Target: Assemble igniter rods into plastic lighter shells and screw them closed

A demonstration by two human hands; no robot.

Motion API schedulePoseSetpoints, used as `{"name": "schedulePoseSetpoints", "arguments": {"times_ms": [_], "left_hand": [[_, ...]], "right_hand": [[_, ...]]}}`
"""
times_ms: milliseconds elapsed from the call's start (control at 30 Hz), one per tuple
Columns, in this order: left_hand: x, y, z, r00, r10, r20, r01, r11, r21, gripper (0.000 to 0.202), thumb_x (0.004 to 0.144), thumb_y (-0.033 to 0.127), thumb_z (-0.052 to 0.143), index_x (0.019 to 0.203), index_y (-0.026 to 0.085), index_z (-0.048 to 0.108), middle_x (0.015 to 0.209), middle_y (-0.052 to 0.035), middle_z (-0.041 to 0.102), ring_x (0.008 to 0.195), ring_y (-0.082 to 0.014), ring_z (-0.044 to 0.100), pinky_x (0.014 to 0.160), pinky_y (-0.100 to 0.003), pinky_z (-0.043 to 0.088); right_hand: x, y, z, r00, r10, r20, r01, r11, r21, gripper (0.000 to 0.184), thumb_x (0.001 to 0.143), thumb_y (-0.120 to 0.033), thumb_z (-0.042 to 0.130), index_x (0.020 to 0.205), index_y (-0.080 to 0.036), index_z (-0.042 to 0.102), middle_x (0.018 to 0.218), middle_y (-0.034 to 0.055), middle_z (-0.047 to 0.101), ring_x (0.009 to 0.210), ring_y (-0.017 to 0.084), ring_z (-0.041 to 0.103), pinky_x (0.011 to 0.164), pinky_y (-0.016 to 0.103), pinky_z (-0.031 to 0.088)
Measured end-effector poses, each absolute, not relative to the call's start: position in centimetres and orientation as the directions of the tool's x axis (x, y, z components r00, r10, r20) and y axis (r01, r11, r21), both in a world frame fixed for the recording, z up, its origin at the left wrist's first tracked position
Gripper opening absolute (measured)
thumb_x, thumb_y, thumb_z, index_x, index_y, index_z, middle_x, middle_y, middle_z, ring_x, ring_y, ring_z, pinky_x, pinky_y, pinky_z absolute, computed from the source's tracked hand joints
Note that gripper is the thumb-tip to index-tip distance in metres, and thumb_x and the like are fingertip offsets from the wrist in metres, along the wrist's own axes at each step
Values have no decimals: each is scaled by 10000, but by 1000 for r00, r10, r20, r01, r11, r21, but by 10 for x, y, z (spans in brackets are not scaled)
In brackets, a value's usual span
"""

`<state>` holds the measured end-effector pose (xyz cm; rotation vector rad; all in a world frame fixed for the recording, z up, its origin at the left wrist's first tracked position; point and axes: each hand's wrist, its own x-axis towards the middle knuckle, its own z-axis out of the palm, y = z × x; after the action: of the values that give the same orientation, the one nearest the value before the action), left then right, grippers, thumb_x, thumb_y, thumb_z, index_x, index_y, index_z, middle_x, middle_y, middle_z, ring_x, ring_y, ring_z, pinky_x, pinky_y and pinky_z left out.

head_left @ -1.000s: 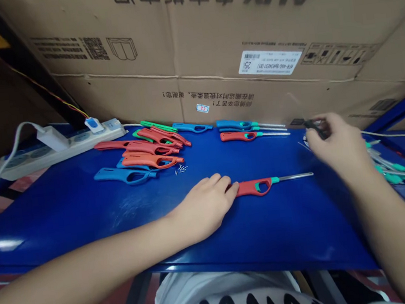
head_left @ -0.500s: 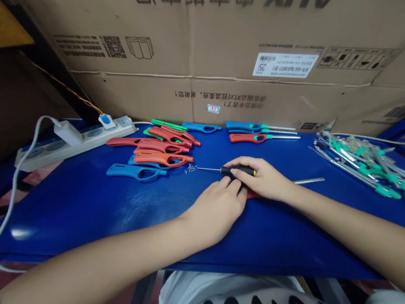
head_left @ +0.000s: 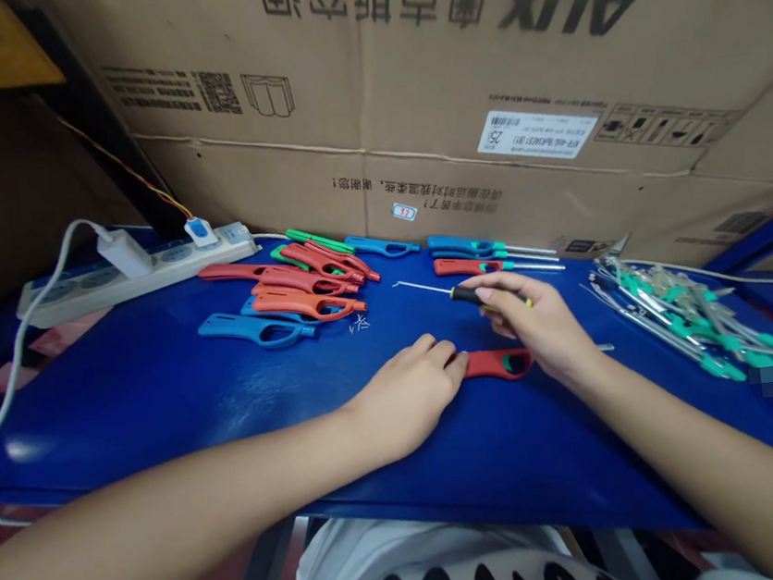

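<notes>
My right hand (head_left: 529, 316) grips a screwdriver (head_left: 465, 295) with a black and yellow handle, its thin shaft pointing left above the table. A tiny piece seems to sit at the tip, too small to name. Below it, my left hand (head_left: 418, 389) is closed on the left end of a red lighter (head_left: 496, 364), which lies on the table with its trigger opening showing. The lighter's metal tube is mostly behind my right wrist. Several tiny pale slivers, perhaps screws (head_left: 361, 324), lie loose to the left of the screwdriver.
Red and blue handle shells (head_left: 280, 279) are piled at left. Lighters with metal tubes (head_left: 495, 264) lie by the cardboard box (head_left: 406, 92). Tubes with green parts (head_left: 703, 319) are heaped at right. A power strip (head_left: 140, 273) with a white cable (head_left: 13, 388) stands at the back left.
My right hand has lifted the screwdriver up and to the right, off the small slivers and away from my left hand. More of the red lighter now shows. My left hand has barely moved.
</notes>
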<state>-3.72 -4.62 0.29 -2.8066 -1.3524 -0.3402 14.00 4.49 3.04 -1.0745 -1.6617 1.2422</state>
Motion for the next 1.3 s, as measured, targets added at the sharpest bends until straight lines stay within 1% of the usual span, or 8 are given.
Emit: {"name": "schedulePoseSetpoints", "arguments": {"times_ms": [167,300,367,433,533,733,933,1300], "left_hand": [[-40,-36,-5,553,791,264,760,-608,230,374,1000,178,482,1347,81,580,1249,-173,615,1109,-302,547,963,-457,517],[-37,-35,-2,403,838,367,560,-543,626,309,966,239,586,1248,147,673,1243,-125,661,1152,-262,590,1036,-433,483],[-33,-36,1,280,917,284,347,-372,861,250,964,265,597,1160,172,722,1165,-93,718,1080,-220,657,999,-380,509],[-30,-36,5,206,973,101,97,-123,988,237,966,299,598,1105,175,746,1089,-79,759,1020,-198,701,961,-342,533],[-28,-36,9,179,975,-132,-180,164,970,252,955,319,627,1110,162,750,1033,-79,783,983,-175,723,939,-295,546],[-31,-33,19,152,938,-313,-455,347,820,177,964,181,618,1056,125,758,958,-90,790,884,-133,740,835,-211,576],[-33,-32,28,166,914,-371,-534,400,745,218,977,87,555,1030,129,762,917,-74,793,795,-107,743,767,-180,593],[-36,-29,21,108,948,-299,-477,313,821,197,826,102,756,1010,169,780,936,-56,795,849,-121,739,864,-240,592]], "right_hand": [[162,46,38,-161,985,62,-83,49,-995,209,741,-342,747,881,-193,788,659,-1,562,532,78,394,433,210,264],[173,52,41,-86,993,81,-190,63,-980,165,761,-337,726,699,-185,745,573,-20,469,500,73,356,414,208,262],[178,54,44,-93,991,95,-221,72,-973,199,771,-338,722,643,-186,715,551,-24,453,492,74,353,412,212,266],[181,53,48,-100,988,118,-231,92,-969,202,778,-331,710,634,-189,706,570,-15,491,489,76,358,414,223,274],[183,48,53,-97,983,154,-225,129,-966,192,780,-321,691,638,-194,712,596,-8,528,491,81,367,424,237,281],[182,36,55,-125,968,216,-214,187,-959,191,804,-315,690,658,-196,719,687,6,591,523,82,383,466,248,282],[183,35,55,-133,965,225,-212,194,-958,178,805,-328,701,675,-207,719,683,7,599,524,99,377,473,271,265],[181,33,55,-139,969,203,-175,178,-968,178,794,-338,689,653,-232,715,712,13,599,525,108,366,476,283,264]]}}
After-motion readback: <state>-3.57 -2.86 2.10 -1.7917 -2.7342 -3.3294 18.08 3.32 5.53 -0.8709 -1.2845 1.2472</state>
